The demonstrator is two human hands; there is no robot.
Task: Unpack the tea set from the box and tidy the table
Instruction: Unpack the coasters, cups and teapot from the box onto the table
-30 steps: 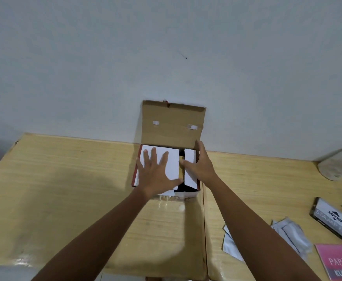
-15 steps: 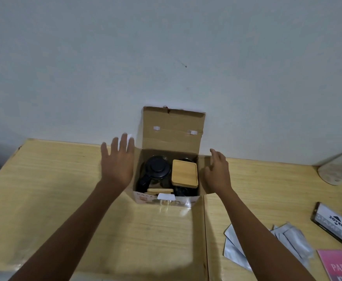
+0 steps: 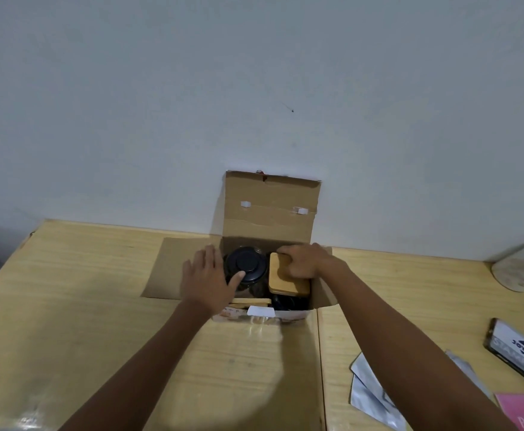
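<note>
Wooden table (image 3: 99, 306) against pale wall. Open box (image 3: 273, 209) at centre. Left hand (image 3: 209, 279), fingers spread, rests on black teapot (image 3: 246, 267) inside. Right hand (image 3: 301, 262) curls round wooden lid (image 3: 282, 283). Advice: lift lid straight up, steady box, avoid knocking pot.

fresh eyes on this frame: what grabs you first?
The open cardboard box against the wall at the table's far edge, lid flap upright. Inside, a black round-lidded teapot sits on the left, where the left hand touches it; the right hand grips a square wooden lid beside it. Silver pouches and a stamp pad box lie at the right.
</note>
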